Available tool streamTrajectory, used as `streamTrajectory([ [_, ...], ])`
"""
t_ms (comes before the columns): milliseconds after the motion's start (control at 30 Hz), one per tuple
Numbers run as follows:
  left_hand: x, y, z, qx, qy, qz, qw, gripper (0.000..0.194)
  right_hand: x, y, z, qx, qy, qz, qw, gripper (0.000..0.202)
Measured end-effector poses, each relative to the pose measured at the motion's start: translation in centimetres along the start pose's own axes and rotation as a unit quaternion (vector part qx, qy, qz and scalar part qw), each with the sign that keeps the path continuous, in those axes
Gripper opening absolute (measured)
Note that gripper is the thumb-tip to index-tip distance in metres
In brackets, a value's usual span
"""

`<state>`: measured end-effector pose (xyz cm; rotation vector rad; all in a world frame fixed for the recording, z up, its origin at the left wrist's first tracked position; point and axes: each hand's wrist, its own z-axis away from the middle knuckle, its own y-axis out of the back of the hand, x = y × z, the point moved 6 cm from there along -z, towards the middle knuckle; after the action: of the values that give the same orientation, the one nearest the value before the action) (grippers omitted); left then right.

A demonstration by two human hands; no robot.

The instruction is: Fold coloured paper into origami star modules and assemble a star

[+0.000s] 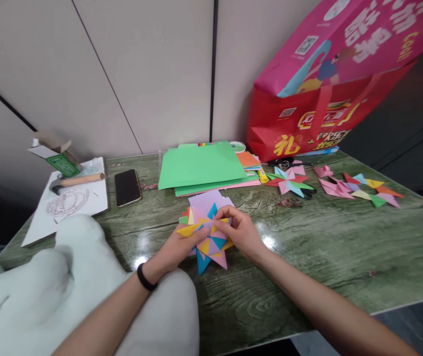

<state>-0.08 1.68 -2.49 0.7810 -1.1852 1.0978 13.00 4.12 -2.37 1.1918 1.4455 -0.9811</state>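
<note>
Between my hands is a folded paper star (218, 242) with yellow, blue, lilac and pink points. My left hand (179, 245) grips its left side, thumb lying on the front near the centre. At the upper right, my right hand (240, 228) pinches the star's paper with thumb and index finger. Just behind the star lies a small stack of lilac and other coloured paper squares (206, 199), partly hidden by the star and my fingers.
Green paper sheets (202, 168) lie at the back, beside a yellow glue stick (262, 175). Another paper star (287, 181) and folded pieces (378, 190) sit right. A phone (127, 187), hammer (78, 182) and beads (66, 201) lie left. A white plush (81, 247) and red bag (308, 118) flank the table.
</note>
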Motion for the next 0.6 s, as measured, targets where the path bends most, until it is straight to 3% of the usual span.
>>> streamTrajectory([
  [233,-0.1,-0.1,-0.1,-0.033,-0.024,-0.061,0.997,0.026,0.8,-0.3,0.4,0.022,-0.072,-0.012,0.997,0.032],
  [367,-0.5,0.0,-0.2,-0.028,-0.019,-0.079,0.996,0.027,1.3,-0.5,0.5,0.018,-0.095,-0.061,0.993,0.031],
  [600,-0.5,0.4,-0.2,0.005,-0.014,-0.018,1.0,0.023,1.7,0.0,0.2,0.04,-0.116,-0.112,0.986,0.034],
])
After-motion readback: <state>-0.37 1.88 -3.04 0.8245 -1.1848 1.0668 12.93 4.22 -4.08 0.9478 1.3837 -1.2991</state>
